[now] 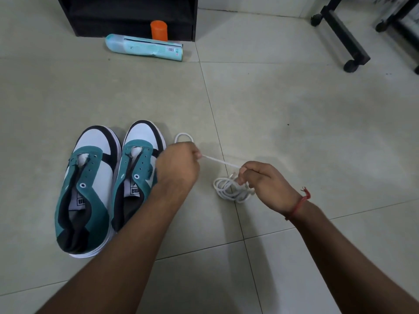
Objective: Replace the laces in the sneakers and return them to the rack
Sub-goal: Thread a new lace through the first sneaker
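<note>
Hands work a white lace (pixel 221 161) low over the tiled floor (pixel 294 109). The left hand (pixel 179 164) pinches one part of the lace, and a small loop of it pokes out at the hand's twelve o'clock. From that grip a taut stretch runs toward four o'clock to the right hand (pixel 263 182), which pinches the lace just above a loose tangle of coils (pixel 231 189) lying on the floor. The two laceless sneakers (pixel 108 182) stand side by side at the left hand's nine o'clock, toes pointing to twelve, eyelet rows running the same way. The left hand is nearer them, probably overlapping the right sneaker's edge. A dark rack (pixel 127 14) stands well apart at twelve o'clock.
</note>
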